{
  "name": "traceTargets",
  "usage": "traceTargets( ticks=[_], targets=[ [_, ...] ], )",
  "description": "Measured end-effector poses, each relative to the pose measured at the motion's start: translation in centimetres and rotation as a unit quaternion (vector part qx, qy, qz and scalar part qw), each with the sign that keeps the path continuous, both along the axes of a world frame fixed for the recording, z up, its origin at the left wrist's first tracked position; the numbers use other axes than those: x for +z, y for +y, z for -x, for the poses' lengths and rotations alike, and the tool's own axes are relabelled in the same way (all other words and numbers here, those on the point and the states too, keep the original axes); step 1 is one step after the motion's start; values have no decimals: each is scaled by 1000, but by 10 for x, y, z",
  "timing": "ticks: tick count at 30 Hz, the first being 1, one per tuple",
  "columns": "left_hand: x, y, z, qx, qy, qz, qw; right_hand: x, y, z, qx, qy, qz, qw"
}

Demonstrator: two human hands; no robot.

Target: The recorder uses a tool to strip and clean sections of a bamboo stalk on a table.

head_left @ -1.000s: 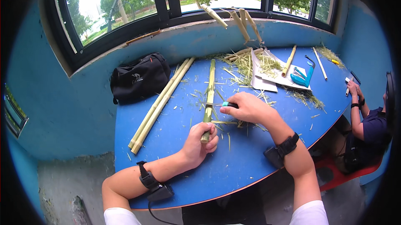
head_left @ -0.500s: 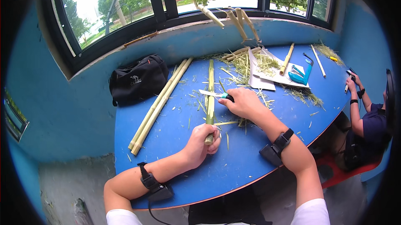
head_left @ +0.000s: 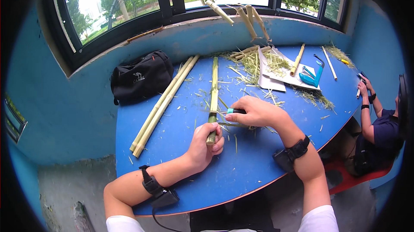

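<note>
Wrapped around the near end of a green bamboo stick [head_left: 214, 86], my left hand [head_left: 202, 146] is closed. The stick points away from me over the table, its upper face pale and shaved, with green skin left close to my fingers. My right hand [head_left: 256, 110] grips a knife [head_left: 235, 111] with a black and teal handle. Its thin blade is blurred and reaches the stick just beyond my left fist. Shavings and a long peeled strip lie by the right hand.
Two long bamboo poles [head_left: 164, 105] and a black bag [head_left: 142, 77] lie at left on the blue table [head_left: 172, 180]. Farther right are shavings [head_left: 248, 68], white sheets [head_left: 269, 83], a teal hand saw [head_left: 313, 77] and more sticks. Another person's hands [head_left: 365, 86] work at the right edge.
My right hand has drawn the knife along the bamboo stick toward my left fist. More of the stick's upper face now looks pale. The left hand keeps its grip.
</note>
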State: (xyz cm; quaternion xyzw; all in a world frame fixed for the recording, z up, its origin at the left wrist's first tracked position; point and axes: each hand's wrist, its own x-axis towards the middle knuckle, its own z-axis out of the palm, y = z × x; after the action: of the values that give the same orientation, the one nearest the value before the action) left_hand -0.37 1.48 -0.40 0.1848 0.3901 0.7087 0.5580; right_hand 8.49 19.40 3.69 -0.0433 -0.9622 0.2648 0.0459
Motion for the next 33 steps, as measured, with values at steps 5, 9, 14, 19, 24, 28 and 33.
traceTargets(
  ticks=[5, 9, 14, 19, 24, 28, 33],
  targets=[
    [0, -3, -3, -57, 71, 8, 996, -8, 10, 6, -102, -6, -22, 995],
    [1, -3, 0, -37, 62, 18, 997, -14, 2, 13, -140, 23, -42, 989],
    [0, -6, 1, -62, 66, 8, 996, -19, 5, 14, -165, 31, -51, 985],
    [-1, -4, 3, -3, 4, 6, 1000, -6, -1, 6, -74, 6, 10, 997],
    [2, -7, 2, 17, -10, -1, 1000, -6, -4, 5, 3, -1, 36, 999],
    [1, -4, 1, 5, -1, -8, 1000, -5, 0, 3, -18, 6, 12, 1000],
    [0, -8, 0, -82, 135, 44, 987, -16, 8, 10, -113, 13, -21, 993]
  ],
)
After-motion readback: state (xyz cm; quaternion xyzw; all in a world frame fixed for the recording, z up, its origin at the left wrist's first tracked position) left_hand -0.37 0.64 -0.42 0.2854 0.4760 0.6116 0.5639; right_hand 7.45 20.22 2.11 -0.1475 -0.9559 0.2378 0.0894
